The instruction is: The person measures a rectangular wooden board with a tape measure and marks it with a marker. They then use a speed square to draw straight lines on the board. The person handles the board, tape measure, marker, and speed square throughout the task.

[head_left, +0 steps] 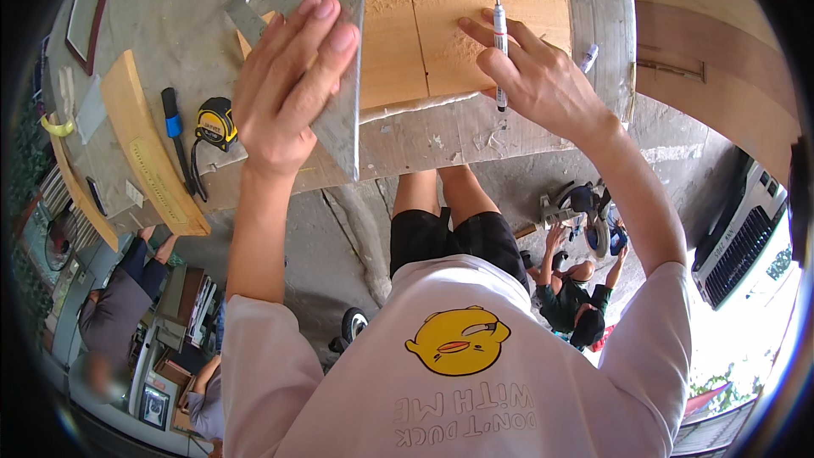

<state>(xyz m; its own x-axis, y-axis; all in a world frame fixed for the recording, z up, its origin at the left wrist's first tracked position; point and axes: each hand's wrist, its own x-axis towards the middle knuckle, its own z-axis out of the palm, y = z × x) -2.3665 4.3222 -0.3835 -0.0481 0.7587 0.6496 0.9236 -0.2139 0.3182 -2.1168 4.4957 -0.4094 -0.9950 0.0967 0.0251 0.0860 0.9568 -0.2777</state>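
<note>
My left hand (292, 80) has its fingers stretched out over a grey metal triangular square (346, 89), whose straight edge runs near my fingertips. Under and beside the square is a light wooden board (386, 42) with rough, fibrous far and near edges. A dark line crosses the board from far to near. My right hand (534, 72) is closed around a slim white marker pen (499, 34), between thumb and fingers. Its thin tip points away from me, and the hand is over the right part of the board.
Left on the workbench (458, 131) are a yellow-black tape measure (215, 123), a black-and-blue tool (174, 125), a curved wooden piece (146, 148) and a dark red frame (89, 17). A white cap-like object (589, 58) lies right. Large curved panels (712, 51) stand further right. Other people work below.
</note>
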